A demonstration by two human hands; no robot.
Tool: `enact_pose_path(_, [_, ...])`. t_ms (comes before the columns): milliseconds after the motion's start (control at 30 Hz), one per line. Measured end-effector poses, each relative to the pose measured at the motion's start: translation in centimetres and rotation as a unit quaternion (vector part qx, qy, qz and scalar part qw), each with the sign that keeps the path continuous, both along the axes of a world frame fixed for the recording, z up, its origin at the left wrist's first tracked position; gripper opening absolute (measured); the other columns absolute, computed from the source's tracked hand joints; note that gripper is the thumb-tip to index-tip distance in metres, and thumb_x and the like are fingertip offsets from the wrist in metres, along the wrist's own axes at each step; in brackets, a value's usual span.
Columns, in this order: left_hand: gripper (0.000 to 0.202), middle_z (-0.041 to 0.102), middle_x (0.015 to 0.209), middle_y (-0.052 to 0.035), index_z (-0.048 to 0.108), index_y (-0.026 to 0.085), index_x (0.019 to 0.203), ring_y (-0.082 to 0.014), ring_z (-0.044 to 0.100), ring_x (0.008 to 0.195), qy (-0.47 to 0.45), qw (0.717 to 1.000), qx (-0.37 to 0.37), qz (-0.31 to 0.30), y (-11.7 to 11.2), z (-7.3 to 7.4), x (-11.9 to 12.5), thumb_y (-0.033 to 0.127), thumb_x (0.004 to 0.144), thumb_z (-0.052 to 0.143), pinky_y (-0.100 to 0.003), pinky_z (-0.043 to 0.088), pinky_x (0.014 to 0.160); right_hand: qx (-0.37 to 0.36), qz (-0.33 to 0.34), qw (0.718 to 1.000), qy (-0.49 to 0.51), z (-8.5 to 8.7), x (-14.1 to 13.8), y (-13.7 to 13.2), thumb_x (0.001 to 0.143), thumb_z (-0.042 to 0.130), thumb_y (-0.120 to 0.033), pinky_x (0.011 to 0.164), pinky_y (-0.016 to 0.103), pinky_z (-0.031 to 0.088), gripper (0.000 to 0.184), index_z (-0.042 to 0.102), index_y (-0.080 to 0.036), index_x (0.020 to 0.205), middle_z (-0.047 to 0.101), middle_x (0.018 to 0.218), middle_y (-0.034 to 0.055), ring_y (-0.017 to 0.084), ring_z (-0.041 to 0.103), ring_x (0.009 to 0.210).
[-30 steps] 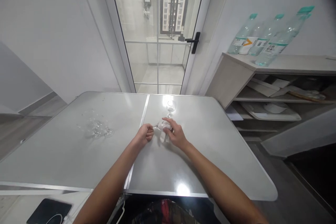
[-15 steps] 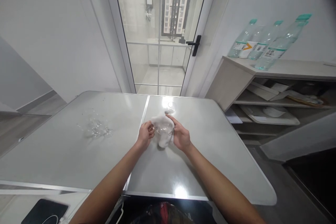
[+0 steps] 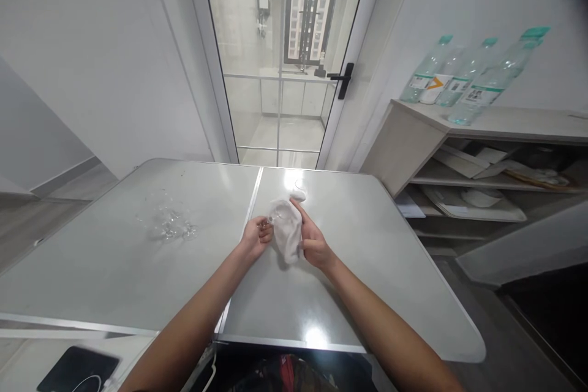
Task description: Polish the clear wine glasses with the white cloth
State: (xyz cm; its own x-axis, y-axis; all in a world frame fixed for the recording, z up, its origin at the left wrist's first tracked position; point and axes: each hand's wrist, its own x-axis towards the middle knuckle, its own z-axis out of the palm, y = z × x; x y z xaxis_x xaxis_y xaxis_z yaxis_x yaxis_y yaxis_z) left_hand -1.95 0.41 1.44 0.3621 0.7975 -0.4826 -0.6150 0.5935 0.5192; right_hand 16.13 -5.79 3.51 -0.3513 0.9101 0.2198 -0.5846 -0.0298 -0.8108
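Note:
Between my hands is a clear wine glass, tilted sideways over the table, its bowl mostly covered by a white cloth. My left hand has its fingers curled round the glass's narrow stem end. On the other side, my right hand grips the cloth against the bowl, index finger stretched along its far edge. The cloth's lower end hangs down toward the tabletop. Just beyond my right fingertip lies a small clear and white item, too unclear to name.
Several clear glasses are grouped on the left half of the grey table. Tall plastic bottles stand on a shelf unit at the right. A glass door is behind the table; a black device lies at lower left.
The cloth has shifted over the bowl and now hangs lower and longer. My right hand has turned slightly, its fingers bending in on the cloth. My left hand keeps its hold.

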Motion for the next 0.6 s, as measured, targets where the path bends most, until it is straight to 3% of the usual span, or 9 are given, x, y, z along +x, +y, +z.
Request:
enact_pose_path(167, [0.027,0.023,0.057,0.01,0.029,0.022,0.068,-0.0024,0.02,0.036,0.019,0.999,0.025,0.019,0.0,0.3,-0.1,0.013,0.076,0.053,-0.015,0.013,0.033,0.014,-0.022,0.999,0.037,0.9,-0.1,-0.4,0.061,0.071,-0.022,0.093,0.032,0.052,0.105,0.036,-0.03,0.16,0.055,0.151,0.0037,0.027,0.058,0.128])
enact_pose_path(267, [0.024,0.024,0.055,0.0102,0.033,0.022,0.067,-0.0027,0.018,0.036,0.055,0.998,0.014,-0.022,0.0,-0.1,-0.1,0.014,0.075,0.055,-0.016,0.008,0.033,0.004,-0.056,0.998,0.016,0.9,0.2,-0.2,0.074,0.066,-0.041,0.097,0.04,0.053,0.088,0.04,-0.029,0.158,0.062,0.143,0.0061,0.029,0.062,0.122])
enact_pose_path(333, [0.025,0.027,0.053,0.0101,0.036,0.022,0.065,-0.0028,0.018,0.035,0.087,0.994,-0.003,-0.064,-0.1,-0.5,0.0,0.013,0.073,0.057,-0.017,0.004,0.034,-0.009,-0.089,0.996,-0.006,0.8,0.7,0.0,0.088,0.052,-0.059,0.094,0.043,0.054,0.068,0.053,-0.028,0.149,0.07,0.129,0.0078,0.029,0.067,0.111])
enact_pose_path(400, [0.026,0.032,0.05,0.009,0.039,0.021,0.063,-0.0033,0.022,0.034,0.12,0.988,-0.011,-0.093,-0.3,-0.9,0.1,0.01,0.069,0.061,-0.017,0.004,0.034,0.003,-0.083,0.995,-0.058,0.6,1.4,0.4,0.094,0.036,-0.071,0.087,0.044,0.056,0.067,0.072,-0.023,0.124,0.076,0.108,0.0097,0.029,0.07,0.095])
enact_pose_path(500, [0.027,0.035,0.045,0.008,0.041,0.021,0.059,-0.0045,0.025,0.033,0.159,0.981,-0.009,-0.113,-0.7,-1.6,0.2,0.006,0.064,0.064,-0.019,0.005,0.035,0.142,0.029,0.97,-0.193,0.4,2.2,0.8,0.091,0.041,-0.081,0.093,0.046,0.053,0.072,0.081,-0.021,0.082,0.076,0.082,0.0101,0.028,0.07,0.086])
enact_pose_path(600, [0.03,0.031,0.042,0.0089,0.04,0.021,0.056,-0.0037,0.02,0.033,0.177,0.977,-0.001,-0.118,-1.0,-1.8,0.1,0.006,0.062,0.065,-0.021,0.002,0.037,0.261,0.097,0.929,-0.245,0.0,2.2,0.9,0.088,0.054,-0.079,0.105,0.049,0.047,0.063,0.081,-0.024,0.073,0.074,0.072,0.0077,0.028,0.069,0.084])
